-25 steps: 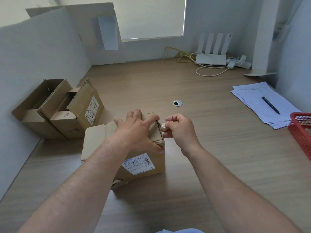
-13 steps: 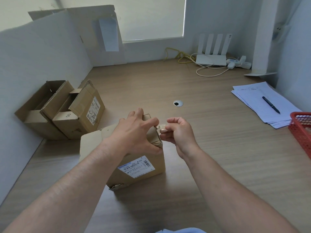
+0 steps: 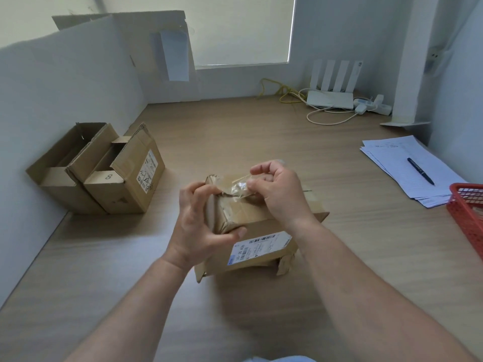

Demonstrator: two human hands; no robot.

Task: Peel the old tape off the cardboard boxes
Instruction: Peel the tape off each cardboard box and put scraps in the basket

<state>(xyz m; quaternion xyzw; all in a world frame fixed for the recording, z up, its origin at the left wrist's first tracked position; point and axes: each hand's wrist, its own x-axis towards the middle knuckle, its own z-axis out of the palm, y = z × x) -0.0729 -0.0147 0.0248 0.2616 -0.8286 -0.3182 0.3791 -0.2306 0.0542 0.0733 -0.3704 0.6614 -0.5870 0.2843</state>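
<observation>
1. white router (image 3: pixel 329 99) with 4 upright antennas at the wooden desk's (image 3: pixel 235 131) far side.
2. yellow cable (image 3: pixel 281 91) tangled just left of it.
3. black pen (image 3: pixel 420 171) lying on stacked papers (image 3: pixel 386 152).
4. red basket (image 3: pixel 467 220) at the right edge, just beside the papers.

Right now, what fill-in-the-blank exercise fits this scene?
The right hand pinches clear ____.
The left hand grips the labelled ____.
The pen lies on the ____.
The basket is coloured ____.
Missing words: tape; box; papers; red.
</observation>
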